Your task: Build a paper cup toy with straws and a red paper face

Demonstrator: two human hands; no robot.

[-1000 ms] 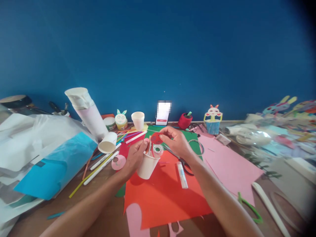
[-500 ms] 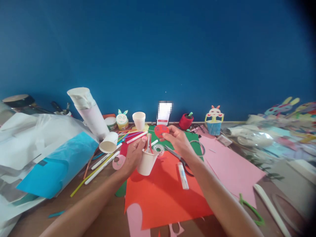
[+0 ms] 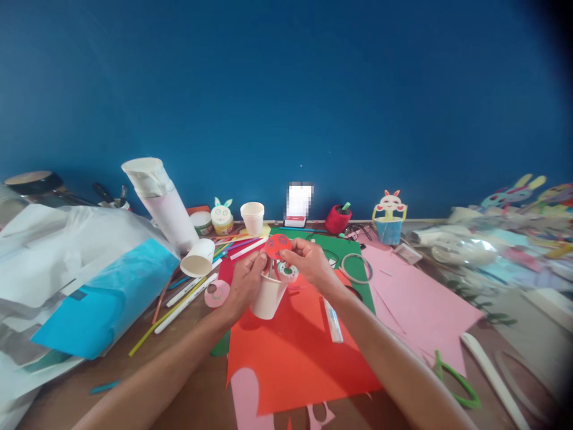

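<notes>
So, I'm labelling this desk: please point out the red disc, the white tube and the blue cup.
Red disc (image 3: pixel 278 245): head view, marked face.
White tube (image 3: pixel 333 323): head view, side of its body.
Blue cup (image 3: pixel 388 232): head view, front wall.

Head-height view; forward and down

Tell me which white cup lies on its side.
The fallen cup by the foot of the leaning tube; the stacked cups stand upright, the held cup at the left hand merely tilts.
</notes>
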